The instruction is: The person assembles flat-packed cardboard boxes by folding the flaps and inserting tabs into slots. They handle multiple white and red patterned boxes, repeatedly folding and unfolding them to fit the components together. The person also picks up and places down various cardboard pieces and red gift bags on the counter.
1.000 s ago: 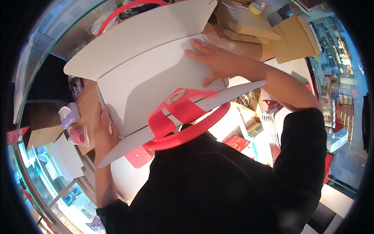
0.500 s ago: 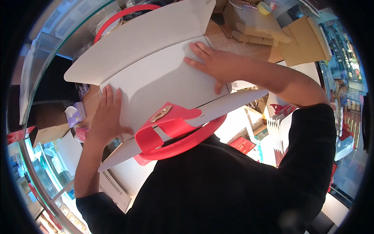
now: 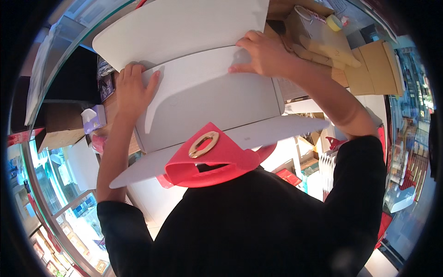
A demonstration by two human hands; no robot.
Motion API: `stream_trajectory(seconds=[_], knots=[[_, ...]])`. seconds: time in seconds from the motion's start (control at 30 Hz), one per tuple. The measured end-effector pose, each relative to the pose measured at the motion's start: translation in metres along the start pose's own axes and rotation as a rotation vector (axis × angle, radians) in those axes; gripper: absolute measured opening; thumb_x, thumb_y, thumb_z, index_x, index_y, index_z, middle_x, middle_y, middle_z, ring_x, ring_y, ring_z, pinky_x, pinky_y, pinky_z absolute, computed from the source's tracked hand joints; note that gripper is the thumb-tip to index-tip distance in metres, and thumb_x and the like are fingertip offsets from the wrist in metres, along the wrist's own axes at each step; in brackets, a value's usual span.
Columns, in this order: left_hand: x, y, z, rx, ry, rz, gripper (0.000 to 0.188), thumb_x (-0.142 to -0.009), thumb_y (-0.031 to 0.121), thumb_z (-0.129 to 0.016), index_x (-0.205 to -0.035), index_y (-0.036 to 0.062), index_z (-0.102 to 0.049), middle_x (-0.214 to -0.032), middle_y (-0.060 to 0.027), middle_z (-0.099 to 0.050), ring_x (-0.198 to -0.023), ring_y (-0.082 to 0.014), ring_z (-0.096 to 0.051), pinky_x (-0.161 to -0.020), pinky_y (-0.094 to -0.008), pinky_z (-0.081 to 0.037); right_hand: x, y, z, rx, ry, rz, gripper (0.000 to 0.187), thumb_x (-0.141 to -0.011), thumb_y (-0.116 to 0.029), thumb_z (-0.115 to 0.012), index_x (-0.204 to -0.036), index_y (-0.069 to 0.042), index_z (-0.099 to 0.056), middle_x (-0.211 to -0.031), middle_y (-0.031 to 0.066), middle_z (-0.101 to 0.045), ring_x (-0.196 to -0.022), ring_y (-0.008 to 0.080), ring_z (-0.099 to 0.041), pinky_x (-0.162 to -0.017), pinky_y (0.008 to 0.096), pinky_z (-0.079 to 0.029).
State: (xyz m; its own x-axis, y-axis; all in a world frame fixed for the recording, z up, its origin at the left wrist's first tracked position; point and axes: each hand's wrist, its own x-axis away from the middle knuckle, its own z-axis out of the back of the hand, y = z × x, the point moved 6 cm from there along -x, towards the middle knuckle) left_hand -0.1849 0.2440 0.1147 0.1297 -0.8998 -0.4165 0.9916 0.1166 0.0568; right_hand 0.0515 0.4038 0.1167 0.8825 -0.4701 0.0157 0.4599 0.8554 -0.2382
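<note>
A white cardboard box (image 3: 203, 99) lies opened out in front of me, a long flap on its far side and another on its near side. On the near flap, close to my body, is a red handle strap (image 3: 184, 161) with a gold oval eyelet (image 3: 203, 144). My left hand (image 3: 133, 90) grips the far left corner by the fold, fingers bent over the edge and thumb along the panel. At the far right corner my right hand (image 3: 264, 54) holds the same fold with curled fingers, its thumb pointing inward on the panel.
Brown cardboard boxes (image 3: 378, 69) stand at the far right, with a roll of yellow tape (image 3: 334, 23) near them. A purple and white carton (image 3: 94, 118) sits to the left on the wooden surface. A glass edge curves along the left side, and lit shelves show at the right.
Both hands have gone from lying flat on the panel to gripping the far fold. The far flap and the near strap have shifted; the far red handle has mostly left the view.
</note>
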Motion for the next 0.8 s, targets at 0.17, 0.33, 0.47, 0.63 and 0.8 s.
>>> stream_trajectory(seconds=[0.17,0.33,0.47,0.63,0.8], knots=[[-0.004,-0.004,0.001,0.197,0.038,0.028,0.028,-0.082,0.03,-0.057,-0.081,0.0028,-0.059,-0.072,-0.0132,-0.056,-0.072,-0.0322,-0.056,-0.066,-0.0405,-0.043,-0.004,-0.003,-0.001,-0.099,0.102,-0.025,0.055,-0.082,-0.049,-0.056,-0.103,0.001,-0.058,-0.107,0.0179,-0.051,-0.106,0.0309,-0.047,-0.089,0.0383,-0.04],[-0.01,-0.006,-0.002,0.148,-0.091,0.08,0.03,-0.085,0.029,-0.053,-0.072,0.0029,-0.061,-0.073,-0.0121,-0.058,-0.07,-0.0316,-0.058,-0.063,-0.0407,-0.045,-0.019,0.007,-0.008,-0.073,0.232,-0.01,0.04,-0.083,-0.042,-0.058,-0.096,-0.004,-0.059,-0.099,0.0139,-0.052,-0.097,0.0273,-0.05,-0.083,0.0353,-0.04],[-0.017,-0.012,-0.007,0.092,-0.21,0.198,0.034,-0.089,0.031,-0.047,-0.077,0.0015,-0.06,-0.078,-0.0166,-0.057,-0.073,-0.0352,-0.057,-0.065,-0.0423,-0.045,-0.029,0.013,-0.012,-0.121,0.29,0.065,0.032,-0.085,-0.035,-0.057,-0.091,-0.004,-0.059,-0.087,0.0132,-0.056,-0.087,0.0284,-0.054,-0.074,0.0362,-0.042],[-0.005,-0.006,-0.012,0.142,-0.2,0.169,0.028,-0.088,0.027,-0.049,-0.08,0.0012,-0.057,-0.08,-0.0182,-0.057,-0.076,-0.0361,-0.056,-0.069,-0.0431,-0.045,-0.032,0.005,-0.006,-0.124,0.154,-0.009,0.023,-0.085,-0.027,-0.056,-0.085,-0.004,-0.058,-0.075,0.0119,-0.059,-0.074,0.0291,-0.056,-0.063,0.0379,-0.043],[0.007,0.002,-0.019,-0.011,-0.141,0.037,0.018,-0.085,0.022,-0.054,-0.087,0.0043,-0.054,-0.086,-0.0147,-0.056,-0.085,-0.0322,-0.055,-0.074,-0.0419,-0.044,-0.027,0.002,-0.012,-0.001,0.202,0.075,0.02,-0.084,-0.027,-0.056,-0.082,-0.007,-0.061,-0.082,0.0105,-0.059,-0.082,0.0287,-0.056,-0.068,0.0403,-0.045]])
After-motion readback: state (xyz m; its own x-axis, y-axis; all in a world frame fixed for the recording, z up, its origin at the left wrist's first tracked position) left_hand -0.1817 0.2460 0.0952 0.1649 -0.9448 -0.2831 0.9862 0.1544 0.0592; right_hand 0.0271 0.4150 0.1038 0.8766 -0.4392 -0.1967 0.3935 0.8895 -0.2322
